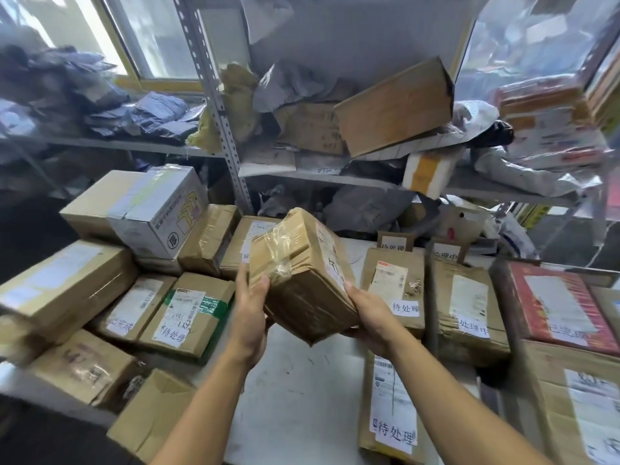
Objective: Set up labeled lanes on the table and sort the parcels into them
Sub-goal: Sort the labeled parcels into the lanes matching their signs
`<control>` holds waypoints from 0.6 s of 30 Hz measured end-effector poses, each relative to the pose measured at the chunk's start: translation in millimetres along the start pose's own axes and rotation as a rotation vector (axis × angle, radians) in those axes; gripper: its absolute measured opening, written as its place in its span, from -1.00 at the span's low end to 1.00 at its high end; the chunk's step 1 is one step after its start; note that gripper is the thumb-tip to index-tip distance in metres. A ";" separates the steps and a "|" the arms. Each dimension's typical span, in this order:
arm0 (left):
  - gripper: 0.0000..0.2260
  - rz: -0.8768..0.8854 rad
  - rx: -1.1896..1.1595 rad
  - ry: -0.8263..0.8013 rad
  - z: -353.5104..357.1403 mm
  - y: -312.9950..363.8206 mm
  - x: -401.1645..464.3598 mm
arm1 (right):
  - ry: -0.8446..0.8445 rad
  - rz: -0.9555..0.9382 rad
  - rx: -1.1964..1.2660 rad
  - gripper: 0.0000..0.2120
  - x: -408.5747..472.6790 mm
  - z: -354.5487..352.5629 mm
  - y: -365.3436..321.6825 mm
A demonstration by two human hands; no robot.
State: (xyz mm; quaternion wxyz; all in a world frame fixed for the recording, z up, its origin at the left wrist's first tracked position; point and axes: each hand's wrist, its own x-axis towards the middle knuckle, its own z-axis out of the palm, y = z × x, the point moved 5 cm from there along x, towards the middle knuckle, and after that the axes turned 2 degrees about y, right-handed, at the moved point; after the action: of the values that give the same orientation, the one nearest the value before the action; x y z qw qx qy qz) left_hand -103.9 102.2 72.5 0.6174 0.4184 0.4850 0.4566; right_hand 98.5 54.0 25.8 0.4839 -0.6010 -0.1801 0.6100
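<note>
I hold a taped brown cardboard parcel (303, 275) tilted in the air above the white table (295, 391). My left hand (250, 315) grips its left side, thumb on top. My right hand (370, 318) holds its lower right edge from beneath. A white shipping label runs along the parcel's right face. On the table to the right lie flat parcels with handwritten white labels (394, 278), (468, 312), (391, 406). Small cardboard lane signs (393, 243), (446, 253) stand at the table's back.
Unsorted boxes crowd the left: a white printed box (161, 209), a green-taped box (188, 313), a long box (63, 280). A red parcel (557, 305) and big carton (583, 407) sit right. Metal shelves (214, 95) behind hold bags and boxes.
</note>
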 end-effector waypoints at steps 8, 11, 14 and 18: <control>-0.41 0.187 0.499 0.069 -3.6 8.8 5.1 | 0.084 -0.282 -0.088 -0.67 3.0 0.5 -10.9; -0.17 0.139 0.489 0.023 4.9 14.2 1.2 | 0.119 -0.369 -0.181 -0.70 -1.0 -0.7 -15.4; -0.20 0.114 0.496 -0.011 14.6 15.2 -0.1 | 0.144 -0.420 -0.259 -0.81 -7.6 -4.7 -19.3; -0.46 0.153 0.451 -0.072 25.2 11.8 1.9 | 0.139 -0.460 -0.245 -0.73 -22.4 -14.3 -22.1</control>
State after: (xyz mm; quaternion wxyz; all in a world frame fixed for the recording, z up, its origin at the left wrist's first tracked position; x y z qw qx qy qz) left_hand -80.9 105.0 87.9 0.4891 0.5972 0.5192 0.3669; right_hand 115.5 41.1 52.9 0.5445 -0.6390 -0.3507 0.4149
